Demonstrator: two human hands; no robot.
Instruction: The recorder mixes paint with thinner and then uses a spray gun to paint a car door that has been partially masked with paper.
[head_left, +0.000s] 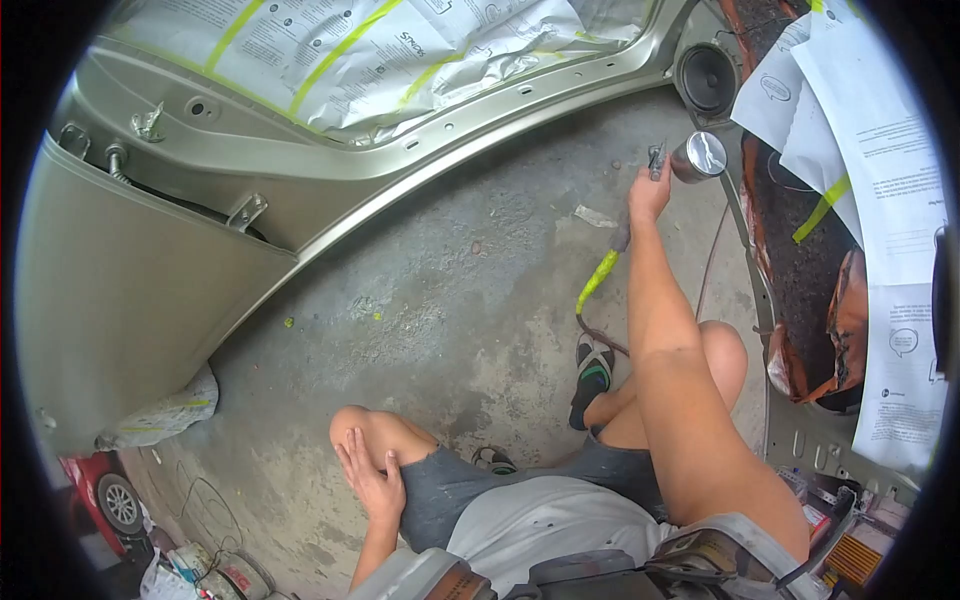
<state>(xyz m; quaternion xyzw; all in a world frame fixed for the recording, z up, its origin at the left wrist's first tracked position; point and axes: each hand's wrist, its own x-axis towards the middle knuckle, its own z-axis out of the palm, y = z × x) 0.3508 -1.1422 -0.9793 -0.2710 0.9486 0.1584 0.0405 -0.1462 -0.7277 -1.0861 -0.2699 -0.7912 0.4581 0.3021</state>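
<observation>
My right hand [652, 194] is stretched far forward, closed round a paint spray gun. Its silver cup [699, 157] sits just right of my fingers, near the door's edge. From below the grip hangs an air hose [598, 283], partly wrapped in yellow-green tape. Fingers spread, my left hand [372, 478] lies flat on my left knee and holds nothing. Ahead, the beige car door frame [470, 125] curves across, its window area covered with taped printed paper [400, 60]. The gun's nozzle is too small to make out.
A beige panel [150, 290] stands at left. At right, more paper sheets [880, 200] hang beside a round speaker [708, 79] and orange-brown wrapping [848, 330]. The hose runs over the concrete floor [400, 290] by my foot. A red car [100, 500] is at lower left.
</observation>
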